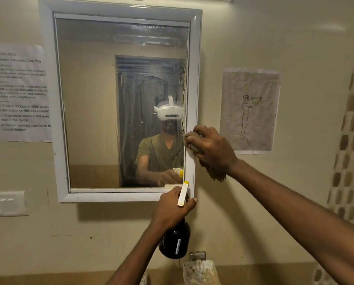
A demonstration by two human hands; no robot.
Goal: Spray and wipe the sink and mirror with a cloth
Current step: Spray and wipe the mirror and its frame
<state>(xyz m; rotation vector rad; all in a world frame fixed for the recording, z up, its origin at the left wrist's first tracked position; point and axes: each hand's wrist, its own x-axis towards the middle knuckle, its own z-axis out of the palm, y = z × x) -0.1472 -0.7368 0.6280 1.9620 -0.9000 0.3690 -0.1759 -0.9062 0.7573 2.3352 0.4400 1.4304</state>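
Cloth (215,171) bunched in right hand (211,147) fingers at mirror (120,103) frame — left hand (172,206) fingers wrap spray bottle (175,241)

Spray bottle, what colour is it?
The spray bottle is black, with a yellow-and-white trigger top; head view.

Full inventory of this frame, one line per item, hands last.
mirror: 1, white frame, on wall, centre
spray bottle: 1, dark with yellow-white trigger, below mirror's lower right corner
cloth: 1, brownish, at mirror's right frame edge
instruction sheet: 1, white, wall left of mirror
figure drawing: 1, pale paper, wall right of mirror
switch plate: 1, white, lower left
left hand: holds spray bottle
right hand: presses cloth on frame
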